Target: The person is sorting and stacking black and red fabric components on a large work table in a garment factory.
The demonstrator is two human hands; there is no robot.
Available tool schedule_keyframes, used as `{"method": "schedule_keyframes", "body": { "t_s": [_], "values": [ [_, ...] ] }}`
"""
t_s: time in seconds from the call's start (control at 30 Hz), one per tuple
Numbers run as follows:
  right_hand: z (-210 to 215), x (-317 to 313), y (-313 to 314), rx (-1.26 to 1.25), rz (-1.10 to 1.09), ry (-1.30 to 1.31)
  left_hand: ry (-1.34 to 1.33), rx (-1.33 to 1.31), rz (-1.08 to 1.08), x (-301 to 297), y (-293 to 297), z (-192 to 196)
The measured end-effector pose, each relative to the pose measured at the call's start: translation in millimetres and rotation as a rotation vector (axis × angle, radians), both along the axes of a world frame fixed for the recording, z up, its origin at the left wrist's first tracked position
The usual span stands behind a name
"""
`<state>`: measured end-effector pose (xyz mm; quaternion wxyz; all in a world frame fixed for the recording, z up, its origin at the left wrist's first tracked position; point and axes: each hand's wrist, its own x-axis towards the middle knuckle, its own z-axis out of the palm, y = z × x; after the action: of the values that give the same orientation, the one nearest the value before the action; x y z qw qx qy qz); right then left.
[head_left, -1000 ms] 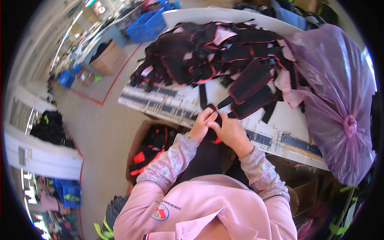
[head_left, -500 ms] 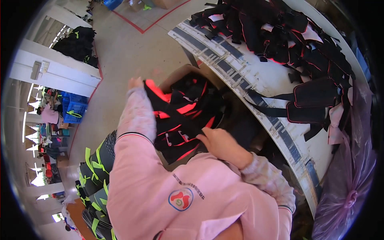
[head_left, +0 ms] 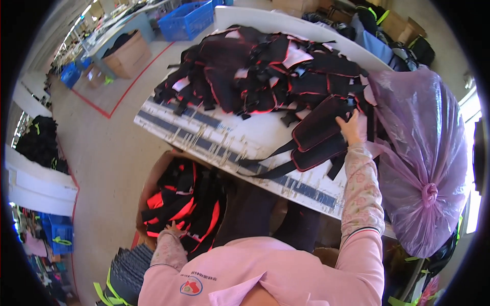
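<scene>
My right hand (head_left: 350,127) reaches out over the white table (head_left: 245,135), its fingers spread at the right end of a black padded piece with red piping (head_left: 319,124). A second black padded piece (head_left: 320,153) lies just in front of it, and long black straps run left from the two. My left hand (head_left: 175,229) is low at the near side of a cardboard box (head_left: 149,184), fingers apart, by black-and-red strapped pieces (head_left: 185,208) inside. Whether its fingertips touch them I cannot tell.
A heap of similar black pieces (head_left: 224,56) covers the table's far part. On the right bulges a knotted purple plastic bag (head_left: 423,137). Dark stacked pieces with lime ties (head_left: 127,270) stand at lower left. Blue crate (head_left: 188,21) and carton (head_left: 128,55) are farther back.
The view has swung right toward the table. My right hand has gone from the box to the padded pieces on the table. My left hand, stretched out beyond the box before, is now drawn back.
</scene>
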<state>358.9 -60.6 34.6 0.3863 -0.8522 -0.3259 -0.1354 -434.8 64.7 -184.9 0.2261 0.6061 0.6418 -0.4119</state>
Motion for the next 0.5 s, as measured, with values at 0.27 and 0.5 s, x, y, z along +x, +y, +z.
{"method": "schedule_keyframes", "body": {
  "t_s": [0.27, 0.5],
  "values": [
    [23.2, -56.9, -16.7, 0.104, 0.079, 0.593, -1.118, -0.245, 0.165, 182.6, 59.7, 187.7],
    [4.6, -301.4, -60.0, 0.425, 0.252, 1.544, -1.738, 0.563, -0.557, 378.3, -42.3, 222.4]
  ]
}}
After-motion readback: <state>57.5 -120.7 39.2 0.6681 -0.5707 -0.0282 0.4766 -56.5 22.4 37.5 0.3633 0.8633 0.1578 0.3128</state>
